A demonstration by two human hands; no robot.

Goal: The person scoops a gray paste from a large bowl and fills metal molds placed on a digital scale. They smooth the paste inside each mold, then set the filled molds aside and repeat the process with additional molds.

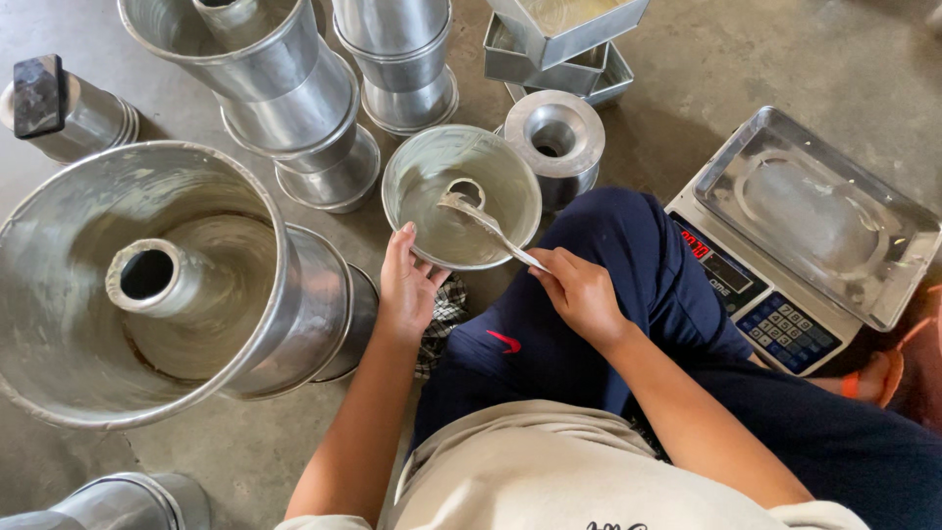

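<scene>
I watched the left hand (407, 287) clasp the near rim of the small tube cake pan (461, 196), thumb over the edge, its grip closed on the metal. The pan sat tilted on the concrete floor (706, 59), just ahead of the person's knee in dark blue trousers (608, 245). The right hand (581, 291) had its grip clamped on the handle of a brush (481, 218), whose head lay inside the pan, against the greasy wall beside the centre tube. To the left stood a large tube pan (147, 285) on its side, with stacked tube pans (285, 88) beyond it. A smaller upturned pan (555, 137) was just right of the held one. A weighing scale (785, 245) with a steel tray rested near the right knee
</scene>
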